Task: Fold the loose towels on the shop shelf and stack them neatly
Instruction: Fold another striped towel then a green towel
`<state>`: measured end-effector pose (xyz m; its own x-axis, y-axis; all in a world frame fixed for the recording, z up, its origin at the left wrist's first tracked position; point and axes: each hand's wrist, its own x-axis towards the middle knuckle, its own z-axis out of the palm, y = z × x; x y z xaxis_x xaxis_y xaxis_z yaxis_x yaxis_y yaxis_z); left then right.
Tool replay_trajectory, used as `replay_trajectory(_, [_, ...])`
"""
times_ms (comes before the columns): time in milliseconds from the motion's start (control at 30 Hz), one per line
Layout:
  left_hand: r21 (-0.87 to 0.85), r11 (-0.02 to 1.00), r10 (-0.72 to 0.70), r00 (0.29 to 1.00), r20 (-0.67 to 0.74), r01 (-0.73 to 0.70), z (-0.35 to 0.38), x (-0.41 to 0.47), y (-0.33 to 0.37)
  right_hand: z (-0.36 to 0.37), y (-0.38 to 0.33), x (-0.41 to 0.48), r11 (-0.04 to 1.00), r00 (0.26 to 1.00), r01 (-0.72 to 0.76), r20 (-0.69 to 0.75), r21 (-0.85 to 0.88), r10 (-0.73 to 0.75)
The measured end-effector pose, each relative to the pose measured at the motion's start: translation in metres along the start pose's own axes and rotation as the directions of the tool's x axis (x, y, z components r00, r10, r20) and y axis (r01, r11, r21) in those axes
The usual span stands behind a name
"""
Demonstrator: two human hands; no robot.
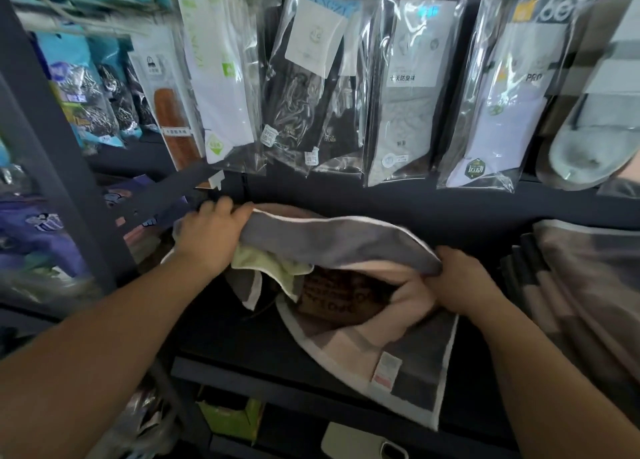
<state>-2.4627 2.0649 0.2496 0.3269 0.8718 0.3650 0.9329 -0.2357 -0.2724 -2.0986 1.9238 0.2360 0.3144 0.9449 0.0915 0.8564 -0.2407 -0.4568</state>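
Observation:
A grey towel with white edging is stretched between my two hands above the dark shelf. My left hand grips its left end; my right hand grips its right end. Under it lies a loose heap: a pale yellow-green towel, a brown towel with lettering and a pink and grey checked towel with a sewn label, hanging over the shelf's front edge.
Packets of socks hang on hooks just above the shelf. A stack of folded brown and grey towels sits at the right. A grey slipper hangs upper right. Packaged goods fill the left shelves; boxes sit below.

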Motion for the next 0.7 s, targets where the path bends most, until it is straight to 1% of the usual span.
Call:
replay_trajectory(33, [0.058, 0.998, -0.009, 0.999, -0.041, 0.011, -0.005, 0.005, -0.003, -0.011, -0.006, 0.003, 0.988, 0.991, 0.010, -0.135, 0.156, 0.012])
replay_trajectory(67, [0.074, 0.997, -0.021, 0.998, -0.058, 0.025, -0.011, 0.009, -0.006, -0.023, -0.012, 0.004, 0.946, 0.970, 0.043, -0.241, 0.321, 0.038])
replay_trajectory(100, [0.066, 0.997, -0.046, 0.999, -0.004, 0.046, -0.016, 0.012, -0.009, -0.035, -0.020, 0.002, 0.870, 0.950, 0.099, -0.306, 0.483, 0.061])
replay_trajectory(133, [0.028, 0.997, -0.070, 0.996, 0.063, 0.069, -0.020, 0.015, -0.011, -0.047, -0.029, -0.002, 0.779, 0.937, 0.161, -0.342, 0.606, 0.073])
replay_trajectory(167, [-0.023, 0.996, -0.077, 0.984, 0.160, 0.082, -0.023, 0.018, -0.013, -0.057, -0.038, -0.007, 0.699, 0.931, 0.207, -0.358, 0.684, 0.075])
replay_trajectory(200, [-0.083, 0.994, -0.046, 0.964, 0.260, 0.070, -0.027, 0.018, -0.013, -0.065, -0.047, -0.012, 0.628, 0.931, 0.241, -0.359, 0.740, 0.066])
replay_trajectory(233, [-0.165, 0.984, 0.002, 0.931, 0.364, 0.062, -0.032, 0.016, -0.011, -0.071, -0.054, -0.017, 0.579, 0.934, 0.257, -0.352, 0.774, 0.056])
replay_trajectory(267, [-0.261, 0.963, 0.058, 0.901, 0.430, 0.062, -0.035, 0.014, -0.009, -0.076, -0.060, -0.023, 0.537, 0.938, 0.268, -0.343, 0.800, 0.043])
replay_trajectory(300, [-0.356, 0.933, 0.117, 0.889, 0.443, 0.054, -0.038, 0.010, -0.008, -0.079, -0.065, -0.027, 0.512, 0.941, 0.272, -0.335, 0.815, 0.034])
replay_trajectory(333, [-0.433, 0.901, 0.164, 0.898, 0.409, 0.033, -0.039, 0.007, -0.006, -0.081, -0.069, -0.030, 0.498, 0.943, 0.276, -0.331, 0.822, 0.025])
replay_trajectory(367, [-0.488, 0.873, 0.179, 0.922, 0.343, 0.012, -0.040, 0.003, -0.004, -0.081, -0.071, -0.032, 0.502, 0.942, 0.281, -0.335, 0.818, 0.018])
replay_trajectory(433, [-0.596, 0.803, 0.119, 0.974, 0.195, 0.021, -0.045, 0.001, -0.001, -0.081, -0.075, -0.038, 0.505, 0.940, 0.290, -0.341, 0.813, 0.008])
replay_trajectory(500, [-0.715, 0.696, -0.012, 0.996, 0.084, 0.069, -0.054, 0.000, 0.002, -0.083, -0.078, -0.043, 0.475, 0.939, 0.308, -0.345, 0.824, -0.011])
replay_trajectory(533, [-0.776, 0.623, -0.083, 0.995, 0.058, 0.097, -0.060, 0.001, 0.002, -0.085, -0.079, -0.046, 0.471, 0.934, 0.326, -0.356, 0.820, -0.026])
replay_trajectory(567, [-0.842, 0.525, -0.150, 0.987, 0.051, 0.123, -0.067, 0.001, 0.002, -0.088, -0.080, -0.049, 0.474, 0.927, 0.350, -0.372, 0.808, -0.050])
replay_trajectory(633, [-0.956, 0.264, -0.253, 0.966, 0.056, 0.124, -0.088, -0.002, 0.004, -0.099, -0.084, -0.056, 0.451, 0.902, 0.419, -0.418, 0.788, -0.108])
replay_trajectory(667, [-0.986, 0.135, -0.276, 0.959, 0.057, 0.098, -0.099, -0.004, 0.005, -0.105, -0.085, -0.060, 0.426, 0.888, 0.451, -0.440, 0.784, -0.130])
replay_trajectory(700, [-0.998, 0.002, -0.265, 0.963, 0.053, 0.056, -0.111, -0.006, 0.005, -0.112, -0.087, -0.065, 0.418, 0.878, 0.471, -0.457, 0.777, -0.140])
